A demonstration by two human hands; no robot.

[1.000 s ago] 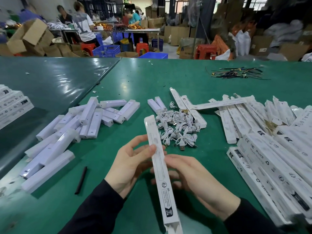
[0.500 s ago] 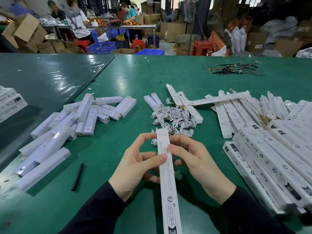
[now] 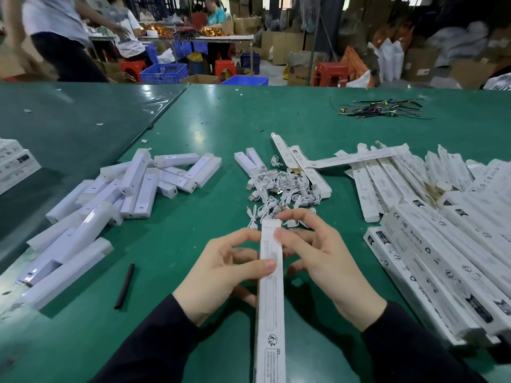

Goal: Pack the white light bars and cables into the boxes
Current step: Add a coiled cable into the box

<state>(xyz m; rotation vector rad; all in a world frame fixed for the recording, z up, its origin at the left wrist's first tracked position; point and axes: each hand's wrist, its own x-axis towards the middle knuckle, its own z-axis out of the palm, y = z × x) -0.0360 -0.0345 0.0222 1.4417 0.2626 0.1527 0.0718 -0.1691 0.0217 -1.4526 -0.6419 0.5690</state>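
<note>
A long narrow white box runs from the bottom edge up toward the table's middle, held between both hands. My left hand grips its left side, thumb pressed on top. My right hand pinches the box's far end with thumb and forefinger. Just beyond the box end lies a heap of coiled white cables. White light bars in clear wrap are piled at the left. Flat and filled white boxes are stacked at the right.
The green table stretches far ahead. A short black tube lies left of my left hand. A tangle of dark wires sits at the far right. More boxes lie at the left edge. People work at benches behind.
The box has swung from a tilt to pointing straight away from me. My right hand has come up from under it to pinch its far end. A person has walked in at the far left.
</note>
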